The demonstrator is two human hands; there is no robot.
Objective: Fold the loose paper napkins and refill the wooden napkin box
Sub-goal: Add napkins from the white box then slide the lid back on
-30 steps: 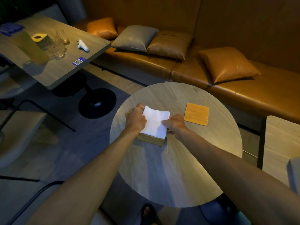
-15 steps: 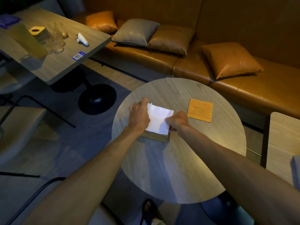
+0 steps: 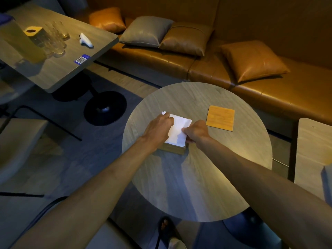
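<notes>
Both hands have shifted inward over the stack since a second ago, the left sliding further across the top sheet. Nearest, on the round table (image 3: 197,186), sits the wooden napkin box (image 3: 173,150), its front wall showing under the white napkins (image 3: 178,130) that fill it and stand proud of the rim. At nine o'clock of the stack the left hand (image 3: 158,130) lies flat, fingers together, pressing the paper down, probably to seat it. At three o'clock the right hand (image 3: 195,132) pinches the stack's edge with curled fingers, seemingly squaring it. Further off, at two o'clock, the wooden lid (image 3: 220,118) lies apart on the table, likely awaiting the filled box. Beyond runs the leather sofa (image 3: 269,97).
</notes>
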